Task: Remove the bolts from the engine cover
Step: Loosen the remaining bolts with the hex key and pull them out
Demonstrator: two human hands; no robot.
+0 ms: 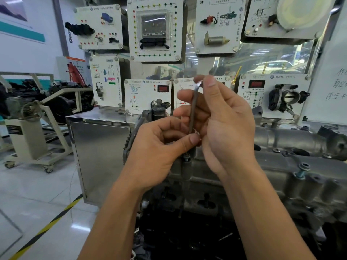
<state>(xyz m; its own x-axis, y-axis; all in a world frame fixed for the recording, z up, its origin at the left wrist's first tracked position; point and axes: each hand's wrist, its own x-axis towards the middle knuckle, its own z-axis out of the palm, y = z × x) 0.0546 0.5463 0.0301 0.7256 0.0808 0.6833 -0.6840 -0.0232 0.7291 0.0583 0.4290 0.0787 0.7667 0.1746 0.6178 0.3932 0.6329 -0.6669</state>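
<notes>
Over the left end of the engine cover [272, 163], left hand [159, 147] low, right hand [223, 126] just beside and higher; hex key [193, 107] upright between both sets of fingers [185, 96], directly above one bolt [186, 157] (another bolt [302, 170] well to the right on the cover). Behind, wall of training panels [155, 29]; left, cabinet [101, 156]; farther left, engine stand [28, 132] on floor [47, 194].

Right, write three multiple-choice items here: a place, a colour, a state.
1. The bolt with the blue shank is: A on the engine cover, right of the hex key; B on the floor; C on the cabinet.
2. The floor stripe is: A red and white; B yellow and black; C plain blue.
3. The hex key is: A lying flat; B gripped by left hand and right hand; C hanging on the wall.
Answers: 1 A, it stands on the cover; 2 B, those bands alternate; 3 B, both hands' fingers curl round it.
</notes>
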